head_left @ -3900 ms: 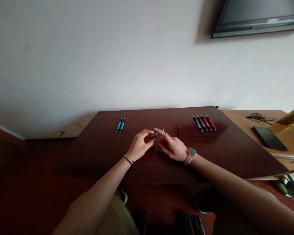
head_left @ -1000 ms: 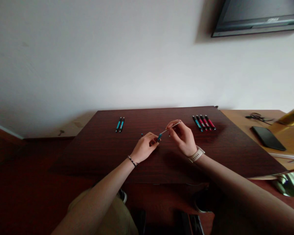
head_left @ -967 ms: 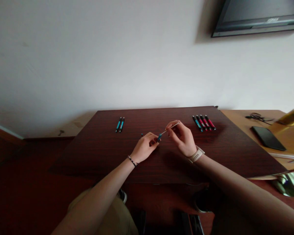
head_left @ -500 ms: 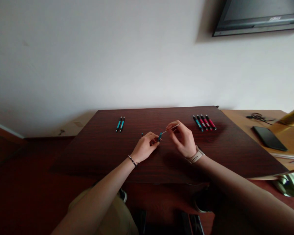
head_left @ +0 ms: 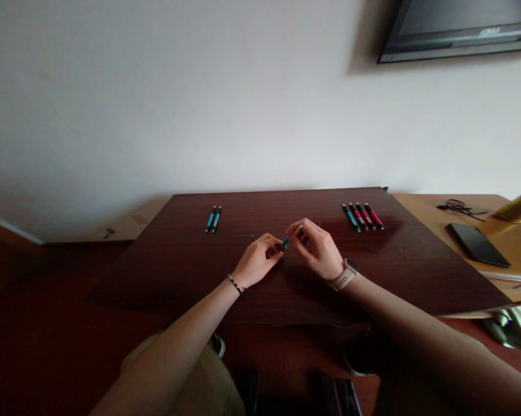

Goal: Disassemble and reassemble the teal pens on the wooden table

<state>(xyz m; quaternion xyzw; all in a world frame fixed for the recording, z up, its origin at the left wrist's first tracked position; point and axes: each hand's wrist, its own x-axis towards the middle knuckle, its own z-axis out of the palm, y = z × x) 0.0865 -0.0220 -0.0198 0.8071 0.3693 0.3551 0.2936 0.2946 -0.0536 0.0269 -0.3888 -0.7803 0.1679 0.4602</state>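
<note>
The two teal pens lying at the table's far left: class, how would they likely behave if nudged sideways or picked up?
The teal pens look round-barrelled, so a sideways nudge would probably roll them on the smooth table. They seem slim and short, so likely light, and stiff.

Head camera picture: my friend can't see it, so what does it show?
Two bare hands meet over a dark brown wooden table: the left hand pinches a small teal pen barrel, and the right hand holds a thin pale refill at its end. Two teal pens lie far left, four teal and red pens far right.
</note>
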